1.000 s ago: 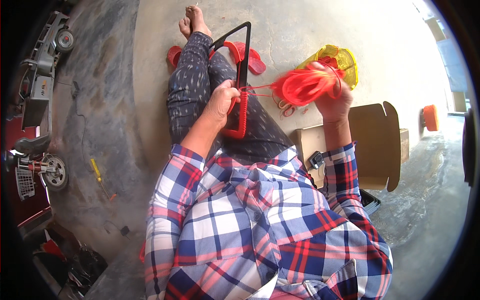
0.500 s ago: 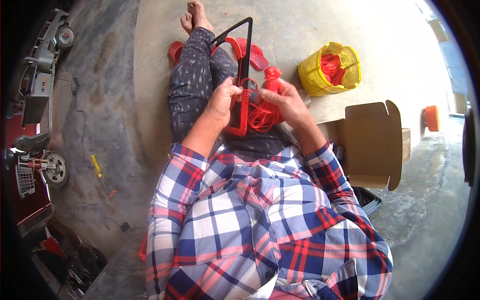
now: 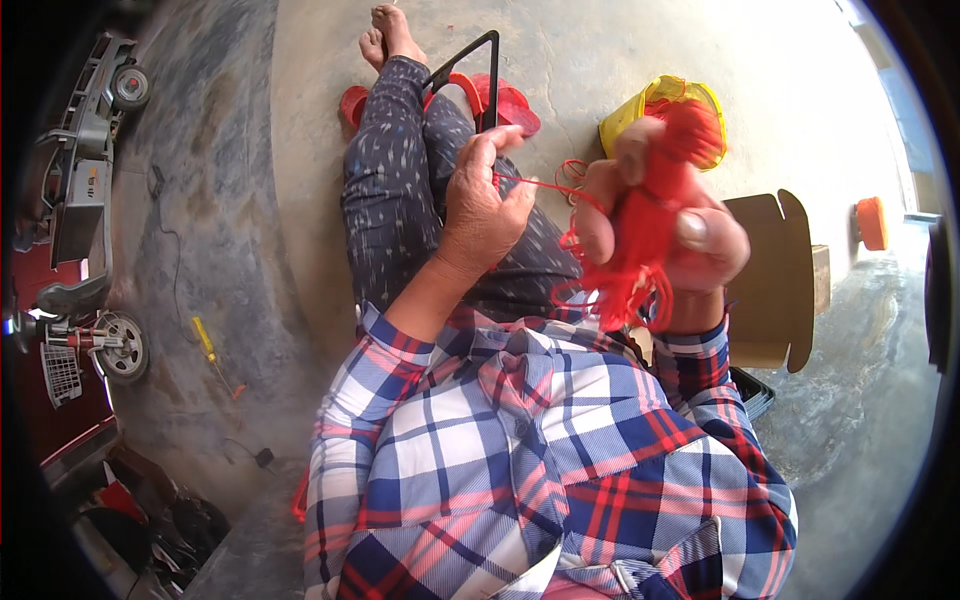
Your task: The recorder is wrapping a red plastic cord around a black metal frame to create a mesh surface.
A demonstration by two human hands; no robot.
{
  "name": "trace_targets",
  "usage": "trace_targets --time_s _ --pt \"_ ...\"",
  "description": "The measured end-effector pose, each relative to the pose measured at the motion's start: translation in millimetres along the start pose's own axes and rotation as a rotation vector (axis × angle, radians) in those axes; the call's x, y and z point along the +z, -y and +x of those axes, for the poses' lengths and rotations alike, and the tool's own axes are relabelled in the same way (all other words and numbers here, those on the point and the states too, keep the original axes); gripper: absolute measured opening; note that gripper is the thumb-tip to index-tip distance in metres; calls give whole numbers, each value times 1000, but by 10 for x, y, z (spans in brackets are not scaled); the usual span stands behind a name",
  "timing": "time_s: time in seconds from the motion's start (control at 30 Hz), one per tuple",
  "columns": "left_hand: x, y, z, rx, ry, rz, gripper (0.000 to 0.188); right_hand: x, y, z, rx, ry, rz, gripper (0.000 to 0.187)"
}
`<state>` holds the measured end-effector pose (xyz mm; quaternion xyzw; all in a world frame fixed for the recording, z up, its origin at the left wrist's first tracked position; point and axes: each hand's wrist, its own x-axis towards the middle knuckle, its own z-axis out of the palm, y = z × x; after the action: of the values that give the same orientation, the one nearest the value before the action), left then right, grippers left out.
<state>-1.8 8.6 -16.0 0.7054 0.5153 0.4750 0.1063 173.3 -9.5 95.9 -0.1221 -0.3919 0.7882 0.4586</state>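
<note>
Red yarn bundle [image 3: 640, 240] in right hand [image 3: 665, 225] grip, left hand [image 3: 483, 205] pinching one strand [image 3: 545, 187]

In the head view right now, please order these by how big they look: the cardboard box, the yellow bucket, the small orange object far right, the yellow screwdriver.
1. Cardboard box.
2. Yellow bucket, partly hidden by the right hand.
3 and 4. Small orange object and yellow screwdriver look alike, so I leave them unranked; fisheye bending near the rim adds doubt.

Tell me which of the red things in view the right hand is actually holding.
The loose bundle of red thread, bunched in the raised right hand. The red sandals lie on the concrete floor beyond the knees, and a single strand runs to the left hand.
</note>
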Motion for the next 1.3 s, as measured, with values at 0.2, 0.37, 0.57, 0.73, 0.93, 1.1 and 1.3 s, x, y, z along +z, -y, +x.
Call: trace_targets --time_s 0.2,0.37,0.57,0.73,0.93,1.1,1.3 --pt "-256 406 36 -786 -67 -827 17 -731 -223 175 86 117 -1313 16" --pt "-193 191 -312 -1348 65 -926 19 -899 -971 269 287 86 -1798 20" --pt "-82 325 -399 -1222 45 -763 17 -845 -1193 505 394 105 -1492 28" --pt "-55 239 -496 -1179 56 -799 12 -1013 -1144 365 241 201 -1398 32" --pt "-109 479 -529 -1008 -37 -694 11 -850 -1212 435 185 175 -1499 30" --pt "-447 74 -47 45 -74 186 15 -768 -1017 365 -111 -262 -1127 34" --pt "-336 -102 208 -213 -51 -362 7 -815 -1167 458 -246 -104 -1206 42"
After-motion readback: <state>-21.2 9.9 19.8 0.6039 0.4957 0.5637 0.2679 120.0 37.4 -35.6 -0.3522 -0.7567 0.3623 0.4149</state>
